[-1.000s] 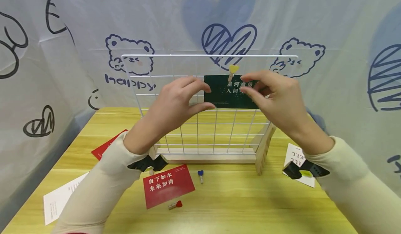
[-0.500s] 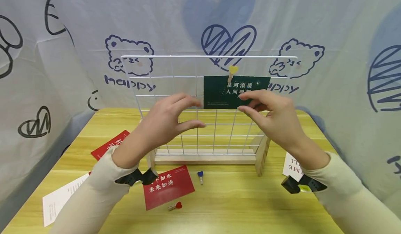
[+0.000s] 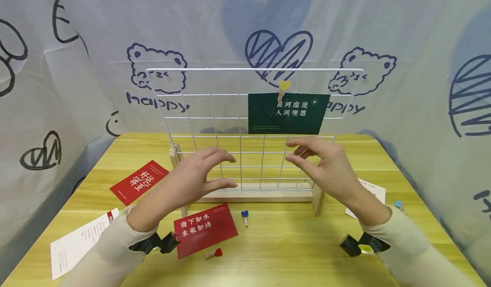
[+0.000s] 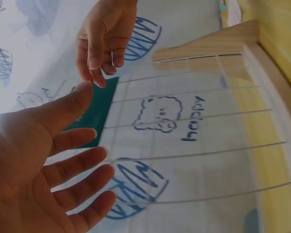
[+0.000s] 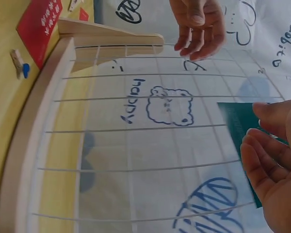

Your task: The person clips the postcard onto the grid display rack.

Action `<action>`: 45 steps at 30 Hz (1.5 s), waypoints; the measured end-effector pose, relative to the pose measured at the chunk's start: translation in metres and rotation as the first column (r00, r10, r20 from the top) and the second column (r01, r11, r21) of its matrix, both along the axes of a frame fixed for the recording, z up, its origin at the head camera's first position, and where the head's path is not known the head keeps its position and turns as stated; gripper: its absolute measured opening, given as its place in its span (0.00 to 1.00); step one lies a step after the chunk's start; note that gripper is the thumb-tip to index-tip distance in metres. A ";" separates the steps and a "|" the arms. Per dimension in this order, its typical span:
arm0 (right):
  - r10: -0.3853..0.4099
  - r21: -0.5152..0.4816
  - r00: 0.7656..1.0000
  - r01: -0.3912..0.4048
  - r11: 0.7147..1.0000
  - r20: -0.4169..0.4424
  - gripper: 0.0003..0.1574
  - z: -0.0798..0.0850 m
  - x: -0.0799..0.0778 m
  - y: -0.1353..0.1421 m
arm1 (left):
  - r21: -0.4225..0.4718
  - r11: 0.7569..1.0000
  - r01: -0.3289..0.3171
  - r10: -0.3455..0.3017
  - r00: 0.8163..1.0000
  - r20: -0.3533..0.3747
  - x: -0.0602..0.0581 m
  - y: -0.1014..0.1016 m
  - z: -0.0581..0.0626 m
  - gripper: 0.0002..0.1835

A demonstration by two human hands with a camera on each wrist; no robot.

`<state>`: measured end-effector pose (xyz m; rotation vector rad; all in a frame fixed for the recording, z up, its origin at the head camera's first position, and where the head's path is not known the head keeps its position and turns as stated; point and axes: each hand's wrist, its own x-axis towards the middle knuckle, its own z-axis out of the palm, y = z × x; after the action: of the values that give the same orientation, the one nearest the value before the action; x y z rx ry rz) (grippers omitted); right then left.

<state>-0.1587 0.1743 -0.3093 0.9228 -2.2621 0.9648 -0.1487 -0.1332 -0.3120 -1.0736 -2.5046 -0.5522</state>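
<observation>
A dark green card (image 3: 264, 115) with white writing hangs on the white wire grid (image 3: 226, 152), held at its top edge by a clothespin with a yellow heart (image 3: 284, 86). My left hand (image 3: 193, 174) hovers before the grid's lower left part, thumb and fingers spread apart, holding nothing. Just below the green card, my right hand (image 3: 324, 161) is in front of the grid, its fingers loosely bent and a gap between thumb and forefinger. Neither hand appears to hold anything. In the right wrist view the green card (image 5: 240, 126) is partly hidden behind the right hand.
Red cards (image 3: 205, 231) and a white card (image 3: 76, 246) lie on the wooden table (image 3: 287, 253) at left. Beside them are a blue-heart clothespin (image 3: 245, 218) and a red-heart clothespin (image 3: 213, 253). A white card (image 3: 377, 189) and a light-blue clothespin (image 3: 399, 205) lie at right.
Both hands have come down and away from the green card, the left also drifting left. The card stays hanging under the yellow-heart clothespin and now shows whole.
</observation>
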 end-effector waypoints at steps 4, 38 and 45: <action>0.010 0.003 0.997 -0.010 1.000 0.080 0.21 -0.014 -0.001 -0.003 | -0.039 0.998 -0.044 0.046 0.998 0.044 0.003 -0.007 -0.014 0.29; 0.195 0.017 0.814 -0.244 0.970 0.547 0.34 -0.112 -0.016 -0.041 | -0.140 0.986 -0.089 0.128 0.945 0.300 0.017 -0.062 -0.118 0.37; 0.199 0.037 0.777 -0.275 0.961 0.597 0.33 -0.126 -0.019 -0.051 | -0.152 0.987 -0.062 0.110 0.937 0.332 0.021 -0.065 -0.127 0.40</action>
<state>-0.1779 0.1232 -0.4349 1.0964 -2.7931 1.3954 -0.1274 -0.1986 -0.4389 -0.9801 -2.9136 -0.5871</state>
